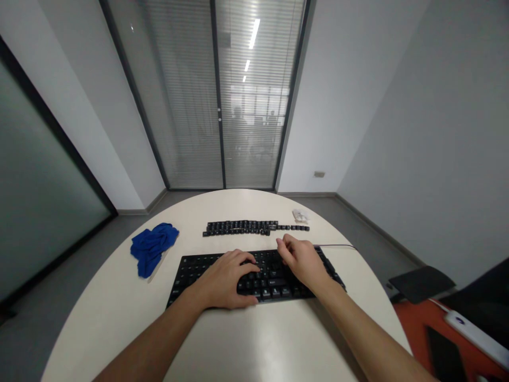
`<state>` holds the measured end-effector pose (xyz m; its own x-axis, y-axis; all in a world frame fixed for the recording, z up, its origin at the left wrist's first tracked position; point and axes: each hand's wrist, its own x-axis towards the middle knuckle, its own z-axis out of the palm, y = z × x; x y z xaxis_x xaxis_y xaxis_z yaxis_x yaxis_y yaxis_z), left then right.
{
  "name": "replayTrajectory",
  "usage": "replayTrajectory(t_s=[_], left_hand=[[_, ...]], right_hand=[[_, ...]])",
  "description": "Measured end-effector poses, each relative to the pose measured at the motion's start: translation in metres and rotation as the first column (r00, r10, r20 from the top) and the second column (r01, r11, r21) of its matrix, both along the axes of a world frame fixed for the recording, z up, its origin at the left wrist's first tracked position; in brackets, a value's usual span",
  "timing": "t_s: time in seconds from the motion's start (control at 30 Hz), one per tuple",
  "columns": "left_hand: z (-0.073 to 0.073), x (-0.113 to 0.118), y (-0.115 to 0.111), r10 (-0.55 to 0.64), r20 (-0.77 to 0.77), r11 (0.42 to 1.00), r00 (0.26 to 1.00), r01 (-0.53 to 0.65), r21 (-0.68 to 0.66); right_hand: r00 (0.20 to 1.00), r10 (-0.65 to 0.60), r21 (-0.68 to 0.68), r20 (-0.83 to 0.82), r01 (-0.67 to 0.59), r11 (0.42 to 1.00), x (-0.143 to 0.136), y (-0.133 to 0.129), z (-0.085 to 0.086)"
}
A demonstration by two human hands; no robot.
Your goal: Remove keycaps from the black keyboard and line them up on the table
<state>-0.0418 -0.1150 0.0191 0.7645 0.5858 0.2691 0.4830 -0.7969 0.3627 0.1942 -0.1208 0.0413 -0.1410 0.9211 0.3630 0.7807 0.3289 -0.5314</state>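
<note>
A black keyboard (274,291) lies on the round table, with keycaps over part of it and bare-looking spots elsewhere. My left hand (230,278) rests across its middle, fingers stretched and apart, thumb along the front edge. Above the right part of the board is my right hand (302,260), its fingers curled in with the thumb against them. Whatever it may hold is too small or hidden. Behind the keyboard, loose black keycaps (238,227) stand in close rows, with a thinner line of them running to the right.
A crumpled blue cloth (153,246) lies at the left, with a thin pale stick (157,268) beside it. At the back right is a small clear bag (300,216) with whitish contents. The keyboard's cable (338,245) runs off right. A power strip (477,337) sits beyond the round table (254,345).
</note>
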Motion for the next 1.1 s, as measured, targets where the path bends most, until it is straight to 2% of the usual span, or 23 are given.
replayTrajectory(t_s=[0.1, 0.2, 0.3, 0.43, 0.63, 0.8, 0.87, 0.93, 1.03, 1.1], left_hand=[[0.001, 0.0, 0.0, 0.0, -0.006, 1.0, 1.0, 0.0, 0.003], [0.001, -0.001, 0.0, 0.001, -0.003, 1.0, 1.0, -0.001, 0.003], [0.001, -0.002, 0.001, 0.0, 0.004, 1.0, 1.0, 0.0, 0.002], [0.0, -0.002, 0.001, -0.001, 0.008, 1.0, 1.0, 0.001, -0.001], [0.0, -0.001, 0.001, -0.003, 0.005, 1.0, 1.0, 0.003, -0.001], [-0.002, -0.001, 0.001, 0.0, 0.004, 1.0, 1.0, 0.0, -0.002], [-0.002, -0.001, 0.001, 0.0, 0.007, 1.0, 1.0, 0.0, -0.001], [-0.001, -0.002, 0.001, -0.002, 0.01, 1.0, 1.0, 0.002, -0.003], [0.0, -0.002, 0.001, -0.004, 0.014, 1.0, 1.0, 0.004, -0.008], [0.0, -0.001, 0.001, -0.004, 0.013, 1.0, 1.0, 0.004, -0.008]], right_hand=[[1.0, 0.013, -0.021, -0.009, -0.013, 1.0, -0.005, -0.002, 0.001], [0.997, -0.07, 0.077, 0.028, 0.067, 0.995, 0.0, -0.002, 0.006], [0.988, -0.153, 0.115, 0.016, 0.15, 0.982, 0.013, 0.001, 0.009], [0.987, -0.16, 0.049, 0.016, 0.159, 0.986, 0.025, 0.008, 0.007], [0.987, -0.156, -0.111, -0.048, 0.149, 0.982, 0.028, 0.015, -0.002], [0.982, -0.153, -0.167, -0.111, 0.133, 0.977, 0.03, 0.018, -0.006], [0.979, -0.139, -0.202, -0.151, 0.108, 0.974, 0.032, 0.018, -0.006], [0.963, -0.132, -0.306, -0.234, 0.056, 0.95, 0.035, 0.019, -0.005], [0.923, -0.126, -0.487, -0.363, -0.073, 0.87, 0.041, 0.02, -0.002], [0.906, -0.089, -0.535, -0.414, -0.163, 0.829, 0.046, 0.019, 0.001]])
